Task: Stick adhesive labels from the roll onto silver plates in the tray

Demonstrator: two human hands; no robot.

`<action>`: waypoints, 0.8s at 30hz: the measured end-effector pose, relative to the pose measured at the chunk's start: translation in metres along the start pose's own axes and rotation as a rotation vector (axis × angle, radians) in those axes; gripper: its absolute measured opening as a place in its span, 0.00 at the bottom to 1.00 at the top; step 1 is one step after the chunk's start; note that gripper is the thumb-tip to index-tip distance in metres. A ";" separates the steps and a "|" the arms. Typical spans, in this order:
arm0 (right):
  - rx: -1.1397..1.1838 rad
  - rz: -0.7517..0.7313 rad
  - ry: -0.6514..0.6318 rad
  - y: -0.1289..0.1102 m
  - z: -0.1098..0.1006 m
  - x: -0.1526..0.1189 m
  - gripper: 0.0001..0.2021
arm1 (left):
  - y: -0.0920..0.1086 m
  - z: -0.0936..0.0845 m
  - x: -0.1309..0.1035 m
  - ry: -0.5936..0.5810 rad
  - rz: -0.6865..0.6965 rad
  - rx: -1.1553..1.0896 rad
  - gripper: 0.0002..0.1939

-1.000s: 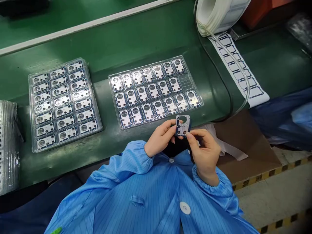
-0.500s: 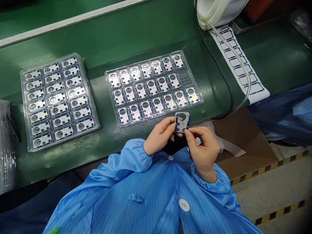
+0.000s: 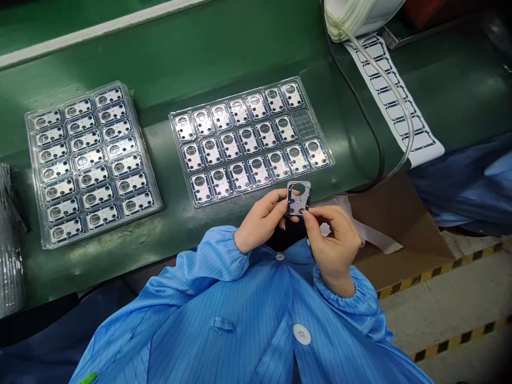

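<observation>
Between my hands, just past the bench's front edge, is a small silver metal plate (image 3: 298, 201) with a large round hole, smaller dark holes and a dark blue border. My left hand (image 3: 264, 217) is closed on its left side. My right hand (image 3: 334, 234) pinches its lower right corner between thumb and forefinger. Beyond my hands lies a clear plastic tray (image 3: 244, 198) filled with rows of similar plates. One pocket (image 3: 305, 125) at its right end has no plate in it.
At the left a stack of clear trays (image 3: 163, 205) holds more plates, beside another plastic stack (image 3: 10, 256). On the right are a printed label strip (image 3: 424, 156), a roll (image 3: 360, 18), a black cable (image 3: 378, 144) and a clear tube. Below sits a brown cardboard box (image 3: 408, 224).
The plate tilts slightly in my hands, and its border at the lower edge shows less. Both hands keep their grip. The view has shifted slightly.
</observation>
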State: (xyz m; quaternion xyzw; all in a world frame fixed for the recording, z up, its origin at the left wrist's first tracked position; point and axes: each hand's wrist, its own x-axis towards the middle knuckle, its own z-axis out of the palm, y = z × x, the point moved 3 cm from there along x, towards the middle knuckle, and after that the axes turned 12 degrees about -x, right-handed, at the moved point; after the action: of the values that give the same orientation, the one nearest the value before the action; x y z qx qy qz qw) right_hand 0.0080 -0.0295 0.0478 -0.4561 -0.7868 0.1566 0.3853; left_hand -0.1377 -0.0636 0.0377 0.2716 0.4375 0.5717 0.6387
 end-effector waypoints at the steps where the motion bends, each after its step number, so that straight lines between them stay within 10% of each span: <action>1: -0.008 -0.002 0.001 0.000 0.000 0.000 0.02 | 0.000 0.000 0.000 0.002 -0.001 0.000 0.18; 24: -0.126 -0.193 0.043 -0.002 -0.002 -0.004 0.08 | -0.007 -0.001 0.001 0.029 0.044 -0.062 0.18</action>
State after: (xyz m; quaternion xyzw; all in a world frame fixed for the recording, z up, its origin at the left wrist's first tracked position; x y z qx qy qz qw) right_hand 0.0093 -0.0346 0.0482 -0.4045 -0.8270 0.0594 0.3859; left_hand -0.1352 -0.0637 0.0311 0.2531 0.4226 0.6029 0.6276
